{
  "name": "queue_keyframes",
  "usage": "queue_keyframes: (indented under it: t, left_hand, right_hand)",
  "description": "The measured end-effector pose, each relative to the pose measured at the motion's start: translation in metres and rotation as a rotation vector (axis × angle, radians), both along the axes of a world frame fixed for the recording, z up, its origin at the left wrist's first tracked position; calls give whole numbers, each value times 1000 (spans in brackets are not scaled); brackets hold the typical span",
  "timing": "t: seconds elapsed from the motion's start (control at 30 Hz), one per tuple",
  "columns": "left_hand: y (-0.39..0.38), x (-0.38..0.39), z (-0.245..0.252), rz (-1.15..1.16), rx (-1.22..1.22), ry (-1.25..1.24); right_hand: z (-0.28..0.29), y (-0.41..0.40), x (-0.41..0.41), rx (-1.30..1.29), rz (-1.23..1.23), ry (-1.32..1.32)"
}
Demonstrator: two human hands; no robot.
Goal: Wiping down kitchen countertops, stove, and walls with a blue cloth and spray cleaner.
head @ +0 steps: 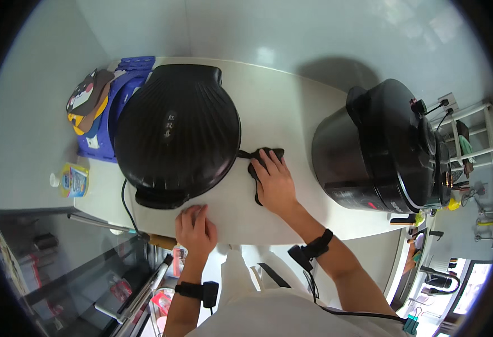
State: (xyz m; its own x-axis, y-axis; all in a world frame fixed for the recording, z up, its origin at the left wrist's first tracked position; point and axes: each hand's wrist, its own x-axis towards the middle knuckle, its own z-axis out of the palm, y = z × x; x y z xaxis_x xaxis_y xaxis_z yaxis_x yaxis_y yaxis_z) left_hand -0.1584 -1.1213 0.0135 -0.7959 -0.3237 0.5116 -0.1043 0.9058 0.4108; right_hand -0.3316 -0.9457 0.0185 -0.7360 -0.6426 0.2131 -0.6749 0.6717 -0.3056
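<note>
A black electric griddle (pixel 177 139) with a shell-ribbed lid sits closed on the white countertop (pixel 267 105). To its right, my right hand (pixel 276 185) presses flat on a dark, crumpled cloth (pixel 257 168), fingers spread over it. A strip of the cloth reaches towards the griddle's side; whether it touches is unclear. My left hand (pixel 196 227) rests at the counter's front edge, just below the griddle's front handle (pixel 162 198). Its fingers are loosely curled, and nothing shows in them.
A large black electric pressure cooker (pixel 356 156) stands on the right. Left of the griddle are a purple plastic rack (pixel 99 143), stacked animal-shaped mats (pixel 88 99) and a bottle of yellow liquid (pixel 74 181). A black cord (pixel 124 204) hangs over the front edge.
</note>
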Motion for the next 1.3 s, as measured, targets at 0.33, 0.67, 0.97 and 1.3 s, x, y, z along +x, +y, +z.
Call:
queue_keyframes:
  t: [0.33,0.67,0.97,1.3]
  left_hand:
    - [-1,1,3,-1,-39,-35]
    - [2,6,-3,32,6,-23]
    - [1,2,-2,36,-43,58]
    - [4,9,-6,34,-18,38]
  right_hand:
    - [-17,-111,-186,-19,-101,129]
    - [-12,-81,-179,130,-490,107]
    - [5,8,35,232,-177,27]
    - [16,142,138,250,-169,-145]
